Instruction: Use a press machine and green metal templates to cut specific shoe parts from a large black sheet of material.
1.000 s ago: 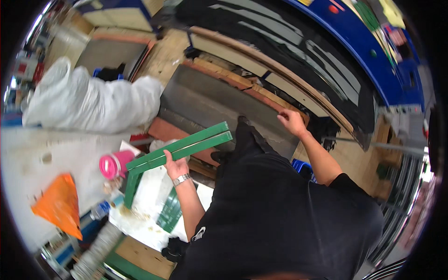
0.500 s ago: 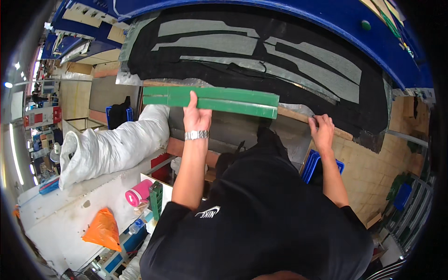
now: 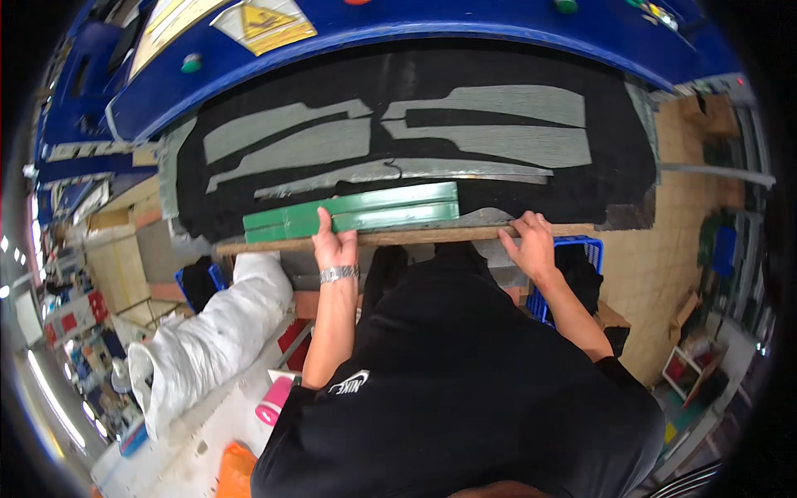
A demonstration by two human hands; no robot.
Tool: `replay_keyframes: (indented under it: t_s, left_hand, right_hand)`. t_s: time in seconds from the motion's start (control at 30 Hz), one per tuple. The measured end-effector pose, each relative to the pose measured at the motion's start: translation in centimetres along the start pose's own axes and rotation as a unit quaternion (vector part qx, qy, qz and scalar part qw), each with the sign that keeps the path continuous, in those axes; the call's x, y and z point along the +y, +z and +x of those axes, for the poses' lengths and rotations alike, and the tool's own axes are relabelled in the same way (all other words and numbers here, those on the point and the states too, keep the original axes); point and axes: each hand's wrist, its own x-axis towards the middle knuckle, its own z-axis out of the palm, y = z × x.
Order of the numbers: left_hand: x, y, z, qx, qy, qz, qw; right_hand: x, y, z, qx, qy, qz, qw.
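My left hand (image 3: 335, 246) is closed on a long green grooved bar (image 3: 390, 209), its thumb on the top face and its other fingers partly hidden. The bar lies slanted over the near part of a black fabric sheet (image 3: 614, 158), which has several long cut-out shapes showing grey underneath. A narrow grey strip (image 3: 473, 170) lies just beyond the bar. My right hand (image 3: 531, 242) grips the wooden edge board (image 3: 423, 236) along the near side, fingers bent over it.
A blue machine beam (image 3: 398, 37) crosses behind the fabric. At left a white sack roll (image 3: 216, 332) lies by a white table with a pink cylinder (image 3: 274, 400) and an orange bag (image 3: 238, 469). Blue crates (image 3: 581, 245) stand below the board at right.
The green bar has gone from in front of the wooden edge to over the fabric, tilting up at its right end. My view has turned, and my right hand stays at the board.
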Motion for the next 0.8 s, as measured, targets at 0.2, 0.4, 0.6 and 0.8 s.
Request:
replay_keyframes:
  t_s: [0.2, 0.4, 0.6, 0.8]
  left_hand:
    - [0.8, 0.8, -2.1, 0.004, -0.013, 0.110, 0.994]
    - [2.6, 0.3, -2.4, 0.006, -0.104, 0.125, 0.987]
    - [5.1, 1.3, -3.5, -0.020, -0.222, 0.154, 0.963]
    - [7.9, 1.0, -5.4, -0.017, -0.273, 0.202, 0.940]
  right_hand:
    - [1.7, -0.9, 2.8, -0.072, 0.045, 0.050, 0.995]
    - [5.3, -1.8, 9.1, 0.052, 0.235, 0.256, 0.936]
    - [11.4, -4.7, 14.6, 0.096, 0.369, 0.448, 0.809]
    - [15.7, -4.8, 17.4, 0.101, 0.389, 0.526, 0.750]
